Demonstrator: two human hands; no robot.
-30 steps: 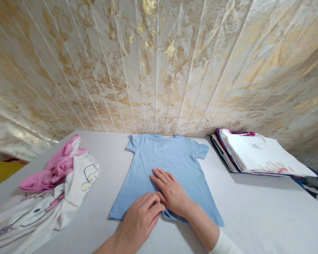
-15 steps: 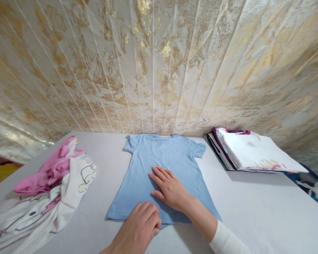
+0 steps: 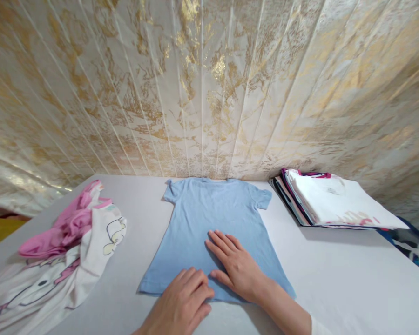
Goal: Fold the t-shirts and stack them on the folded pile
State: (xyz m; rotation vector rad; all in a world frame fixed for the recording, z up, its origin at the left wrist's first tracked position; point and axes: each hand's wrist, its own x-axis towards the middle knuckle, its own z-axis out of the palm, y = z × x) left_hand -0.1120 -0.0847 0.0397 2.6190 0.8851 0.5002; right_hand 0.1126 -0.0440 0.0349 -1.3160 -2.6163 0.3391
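Note:
A light blue T-shirt (image 3: 209, 218) lies flat on the white table (image 3: 335, 279), neck toward the wall. My right hand (image 3: 235, 265) rests palm down on its lower middle, fingers stretched out and slightly apart. My left hand (image 3: 183, 304) lies flat on the shirt's bottom hem, fingers together and extended. Neither hand grips the cloth.
A heap of unfolded clothes, pink (image 3: 70, 223) and white with cartoon prints (image 3: 56, 274), sits at the left. A stack of folded shirts (image 3: 331, 202) lies at the right near the wall. A gold-patterned wall covering (image 3: 209, 93) rises behind the table.
My right hand has slid a little toward the right and nearer to me across the shirt. The hem now lies flatter. My left hand stays at the bottom hem.

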